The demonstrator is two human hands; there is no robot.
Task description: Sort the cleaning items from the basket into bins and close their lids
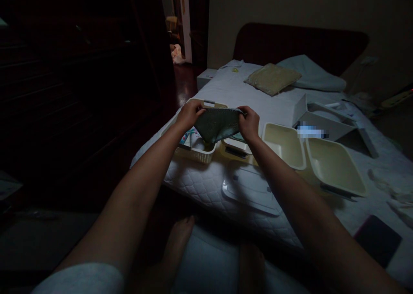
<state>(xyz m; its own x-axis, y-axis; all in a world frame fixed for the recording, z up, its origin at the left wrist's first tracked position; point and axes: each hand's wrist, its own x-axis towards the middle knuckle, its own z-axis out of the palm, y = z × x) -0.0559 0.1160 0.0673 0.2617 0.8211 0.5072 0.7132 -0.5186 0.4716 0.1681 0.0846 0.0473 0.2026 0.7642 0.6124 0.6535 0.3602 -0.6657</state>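
A dark grey-green cloth (219, 122) is stretched between my two hands, its lower edge hanging loose. My left hand (189, 115) pinches the upper left corner, and my right hand (249, 124) pinches the upper right corner. Behind and below the cloth stands a cream perforated basket (204, 156) with several small items in it, partly covered by the cloth and my left arm. To its right is another cream bin (237, 146), with something light green in it; my right hand hides part of it.
Two cream bins (284, 145) (337, 165) stand further right on the white quilted bed (193, 184). A clear lid (248, 188) lies near the bed's front edge. A white box (332, 117), a beige cushion (273, 78) and a dark flat object (378, 241) also rest there.
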